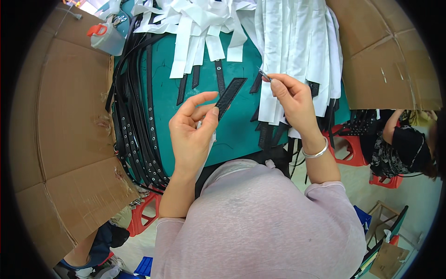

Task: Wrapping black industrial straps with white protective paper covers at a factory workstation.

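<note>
Green tabletop (239,130) part-hidden; right hand (293,100) mostly covers tool (265,75).

The strap (233,93) looks like grained leather, the small tool (265,75) shiny metal, the tabletop (238,136) smooth.

Worn on the head, the left of two fisheye cameras is looking steeply down at close range from over the near side of the green tabletop (239,132), facing forward across it, taking in the wearer's pale shirt (274,223) before it and bending the cardboard walls (76,107) beside it.
</note>
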A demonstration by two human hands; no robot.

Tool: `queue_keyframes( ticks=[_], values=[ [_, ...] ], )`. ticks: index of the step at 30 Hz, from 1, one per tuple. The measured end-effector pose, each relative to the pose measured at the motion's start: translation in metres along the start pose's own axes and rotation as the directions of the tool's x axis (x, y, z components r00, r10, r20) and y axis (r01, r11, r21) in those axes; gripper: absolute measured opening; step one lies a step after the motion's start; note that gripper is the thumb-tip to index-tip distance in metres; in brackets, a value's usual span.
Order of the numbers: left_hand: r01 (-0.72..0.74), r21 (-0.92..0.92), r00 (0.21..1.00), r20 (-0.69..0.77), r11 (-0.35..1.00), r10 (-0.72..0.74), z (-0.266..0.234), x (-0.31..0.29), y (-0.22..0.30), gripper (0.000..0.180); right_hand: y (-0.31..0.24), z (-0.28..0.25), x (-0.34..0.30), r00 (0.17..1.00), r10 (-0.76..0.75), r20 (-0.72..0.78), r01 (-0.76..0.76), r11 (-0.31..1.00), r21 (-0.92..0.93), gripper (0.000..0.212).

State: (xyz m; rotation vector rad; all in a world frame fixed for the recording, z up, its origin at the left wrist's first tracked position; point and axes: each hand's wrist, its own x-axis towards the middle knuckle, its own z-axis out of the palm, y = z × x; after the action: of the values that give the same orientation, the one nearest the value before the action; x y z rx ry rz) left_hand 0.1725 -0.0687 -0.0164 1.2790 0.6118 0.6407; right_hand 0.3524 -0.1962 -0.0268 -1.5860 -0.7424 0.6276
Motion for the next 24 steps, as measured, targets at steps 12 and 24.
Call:
queue_keyframes(
  ticks=[12, 24],
  values=[
    [0.022, 0.084, 1.0, 0.014, 0.996, -0.023, 0.004, -0.003, 0.005, 0.024, -0.018, -0.002, 0.007, 0.967, -0.187, 0.173, 0.241, 0.89, -0.386, 0.021],
    [0.027, 0.017, 1.0, -0.002, 0.999, -0.027, 0.004, -0.001, -0.001, 0.024, -0.016, 0.002, 0.006, 0.903, -0.375, 0.21, 0.43, 0.792, -0.434, 0.02]
  ],
)
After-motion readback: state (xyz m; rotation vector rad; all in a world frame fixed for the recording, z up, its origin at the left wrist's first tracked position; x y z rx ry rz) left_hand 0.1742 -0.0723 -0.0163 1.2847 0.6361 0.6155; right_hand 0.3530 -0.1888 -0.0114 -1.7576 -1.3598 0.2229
